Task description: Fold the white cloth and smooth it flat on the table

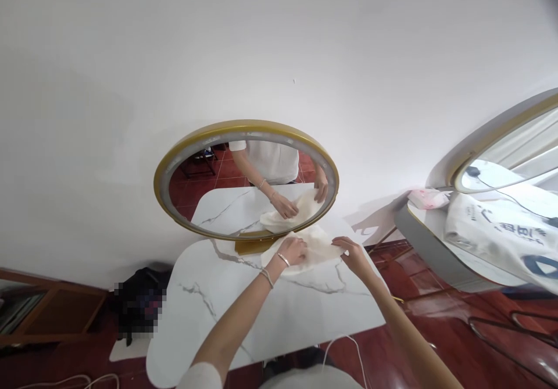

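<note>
A thin cream cloth (321, 246) lies crumpled and partly spread on the white marbled table (279, 313), just in front of the round mirror (246, 122). My left hand (295, 252), with bracelets at its wrist, rests on the cloth's middle with its fingers curled into the fabric. At the cloth's right edge, my right hand (351, 255) pinches the fabric between thumb and fingers. Both hands and the cloth appear again as reflections in the mirror.
A gold mirror base (255, 243) stands behind the cloth. To the right, a second table (418, 226) carries a white printed cloth (501, 232), a tissue pack (428, 198) and another mirror (462, 171). A dark bag (142, 296) sits at left; a white cable (358, 351) hangs by the front edge.
</note>
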A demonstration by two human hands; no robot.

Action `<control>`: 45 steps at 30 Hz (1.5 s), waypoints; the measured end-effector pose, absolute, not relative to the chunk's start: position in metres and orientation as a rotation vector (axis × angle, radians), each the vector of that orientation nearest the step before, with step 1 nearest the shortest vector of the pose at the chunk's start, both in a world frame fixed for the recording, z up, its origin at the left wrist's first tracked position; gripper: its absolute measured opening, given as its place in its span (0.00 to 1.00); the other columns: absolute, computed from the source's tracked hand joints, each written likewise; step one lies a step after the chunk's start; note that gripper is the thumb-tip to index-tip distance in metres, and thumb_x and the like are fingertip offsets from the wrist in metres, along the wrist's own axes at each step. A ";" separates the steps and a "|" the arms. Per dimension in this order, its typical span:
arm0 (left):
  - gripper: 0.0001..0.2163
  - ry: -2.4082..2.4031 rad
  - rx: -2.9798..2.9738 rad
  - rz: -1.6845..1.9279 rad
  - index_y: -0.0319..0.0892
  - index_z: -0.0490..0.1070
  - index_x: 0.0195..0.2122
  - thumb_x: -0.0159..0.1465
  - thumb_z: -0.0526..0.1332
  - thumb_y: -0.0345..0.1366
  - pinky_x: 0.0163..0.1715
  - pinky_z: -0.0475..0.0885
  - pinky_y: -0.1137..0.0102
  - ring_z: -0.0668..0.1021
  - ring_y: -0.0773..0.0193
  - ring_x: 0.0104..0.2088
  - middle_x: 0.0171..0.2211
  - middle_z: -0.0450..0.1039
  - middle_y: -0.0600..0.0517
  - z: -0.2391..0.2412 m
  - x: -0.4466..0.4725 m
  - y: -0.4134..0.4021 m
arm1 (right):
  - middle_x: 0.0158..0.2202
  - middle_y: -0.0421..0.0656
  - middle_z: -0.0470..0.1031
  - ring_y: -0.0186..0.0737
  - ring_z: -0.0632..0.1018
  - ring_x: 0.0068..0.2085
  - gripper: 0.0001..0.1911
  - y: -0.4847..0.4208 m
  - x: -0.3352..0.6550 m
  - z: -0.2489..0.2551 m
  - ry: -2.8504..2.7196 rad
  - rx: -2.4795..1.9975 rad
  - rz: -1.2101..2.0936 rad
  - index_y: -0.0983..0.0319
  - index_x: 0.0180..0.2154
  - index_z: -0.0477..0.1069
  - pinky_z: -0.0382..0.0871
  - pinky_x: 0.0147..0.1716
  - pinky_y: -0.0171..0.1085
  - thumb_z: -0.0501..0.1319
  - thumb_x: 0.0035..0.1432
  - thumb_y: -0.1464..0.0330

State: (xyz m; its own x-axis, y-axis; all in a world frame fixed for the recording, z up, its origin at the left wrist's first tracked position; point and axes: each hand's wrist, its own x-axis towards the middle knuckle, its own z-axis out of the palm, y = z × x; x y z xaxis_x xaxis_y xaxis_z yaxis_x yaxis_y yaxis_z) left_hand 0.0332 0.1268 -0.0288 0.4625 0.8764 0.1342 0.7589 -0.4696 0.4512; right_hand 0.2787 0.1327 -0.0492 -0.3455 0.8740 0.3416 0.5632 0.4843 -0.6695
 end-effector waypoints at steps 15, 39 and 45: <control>0.12 1.485 1.840 0.772 0.47 0.70 0.33 0.62 0.56 0.48 0.29 0.69 0.72 0.72 0.65 0.26 0.23 0.69 0.56 0.097 -0.038 0.004 | 0.25 0.42 0.75 0.38 0.74 0.25 0.13 0.014 0.383 0.094 -1.572 -1.532 0.650 0.54 0.36 0.76 0.68 0.22 0.35 0.63 0.51 0.55; 0.23 1.819 1.965 0.611 0.39 0.61 0.59 0.61 0.57 0.34 0.63 0.47 0.48 0.46 0.47 0.67 0.66 0.47 0.41 -0.106 0.070 0.100 | 0.65 0.51 0.52 0.58 0.50 0.66 0.27 0.102 0.243 -0.136 -2.071 -1.605 0.473 0.55 0.61 0.58 0.43 0.58 0.67 0.48 0.63 0.54; 0.34 2.122 1.934 0.538 0.37 0.52 0.64 0.60 0.60 0.45 0.62 0.48 0.46 0.47 0.40 0.66 0.67 0.43 0.38 -0.128 0.084 0.111 | 0.67 0.50 0.46 0.56 0.47 0.66 0.30 0.118 0.247 -0.154 -2.450 -1.601 0.127 0.55 0.64 0.52 0.37 0.59 0.66 0.49 0.64 0.54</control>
State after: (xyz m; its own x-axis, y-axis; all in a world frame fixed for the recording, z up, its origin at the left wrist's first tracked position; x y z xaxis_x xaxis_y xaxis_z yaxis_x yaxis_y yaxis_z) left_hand 0.0841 0.1114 -0.1281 -0.1097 0.9906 0.0814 0.9099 0.0671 0.4094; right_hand 0.2469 0.1177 -0.1542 -0.3870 0.9130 0.1291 0.8948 0.4057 -0.1864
